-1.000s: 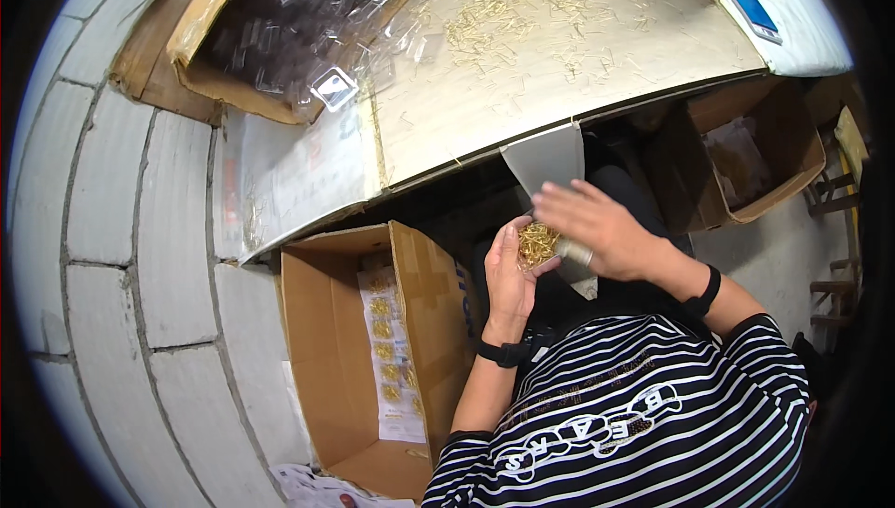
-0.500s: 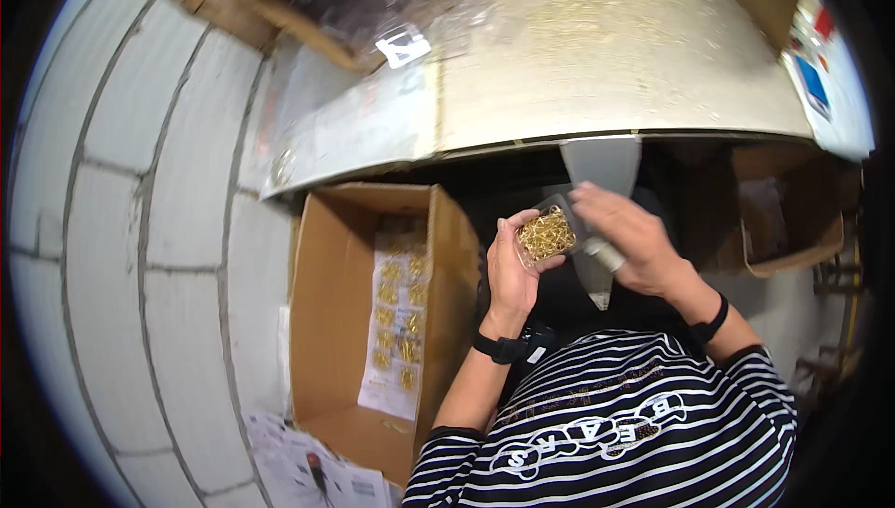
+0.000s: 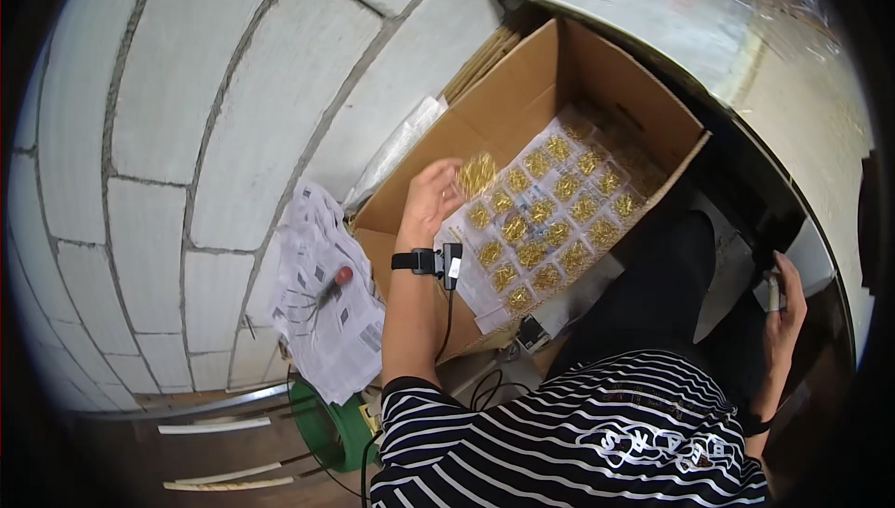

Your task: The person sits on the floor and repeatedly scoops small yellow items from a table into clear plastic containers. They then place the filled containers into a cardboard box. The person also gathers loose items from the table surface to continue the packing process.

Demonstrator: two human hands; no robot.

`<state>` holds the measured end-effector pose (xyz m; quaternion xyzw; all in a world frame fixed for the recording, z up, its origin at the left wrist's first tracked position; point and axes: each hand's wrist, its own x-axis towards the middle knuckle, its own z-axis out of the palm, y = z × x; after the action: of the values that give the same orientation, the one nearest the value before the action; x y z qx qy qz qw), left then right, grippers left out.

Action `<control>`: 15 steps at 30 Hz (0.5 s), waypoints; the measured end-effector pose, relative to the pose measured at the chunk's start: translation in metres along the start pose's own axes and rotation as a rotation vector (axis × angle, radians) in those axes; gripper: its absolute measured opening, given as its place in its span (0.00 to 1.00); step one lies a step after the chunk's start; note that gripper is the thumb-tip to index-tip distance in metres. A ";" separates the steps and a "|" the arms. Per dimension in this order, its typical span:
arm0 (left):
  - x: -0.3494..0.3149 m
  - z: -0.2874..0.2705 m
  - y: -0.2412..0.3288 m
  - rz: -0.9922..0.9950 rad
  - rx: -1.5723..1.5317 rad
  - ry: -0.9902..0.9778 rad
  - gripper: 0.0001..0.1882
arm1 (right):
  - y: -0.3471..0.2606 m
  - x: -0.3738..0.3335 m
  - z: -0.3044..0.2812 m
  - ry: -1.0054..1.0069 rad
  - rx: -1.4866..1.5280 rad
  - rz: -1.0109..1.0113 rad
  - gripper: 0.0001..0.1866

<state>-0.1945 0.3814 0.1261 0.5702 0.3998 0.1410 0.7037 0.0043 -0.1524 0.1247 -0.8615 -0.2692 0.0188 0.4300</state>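
My left hand (image 3: pixel 433 195) is closed on a small clear plastic box (image 3: pixel 477 175) filled with gold-coloured metal pieces, too small to make out singly. It holds the box tilted over an open cardboard carton (image 3: pixel 503 107). Inside the carton, several similar clear boxes of gold pieces (image 3: pixel 557 232) lie in rows on a printed paper sheet (image 3: pixel 463 266). At the far right, my right hand (image 3: pixel 786 308) is beside a grey panel under the table edge, fingers stretched and apart from the thumb. A pale covering seems to wrap the thumb; I see nothing else in that hand.
A white block wall (image 3: pixel 252 126) borders the carton on the left. Crumpled printed papers (image 3: pixel 326 322) with a red-ended tool (image 3: pixel 343 276) lie beside it, above a green round container (image 3: pixel 340 438). The worktable (image 3: pixel 671 37) curves along the upper right. A cable hangs from my left wrist.
The view has swung left toward the carton. My left hand has carried the box of gold pieces from before my body to over the carton. My right hand has moved away from the box.
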 end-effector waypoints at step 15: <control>-0.020 -0.168 -0.262 -0.829 0.732 0.116 0.07 | -0.036 0.031 0.049 -0.427 -0.162 0.047 0.17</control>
<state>-0.3967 0.4029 -0.1110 0.5636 0.6516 -0.2646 0.4333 0.0019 -0.0840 0.1276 -0.8757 -0.3347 0.1889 0.2923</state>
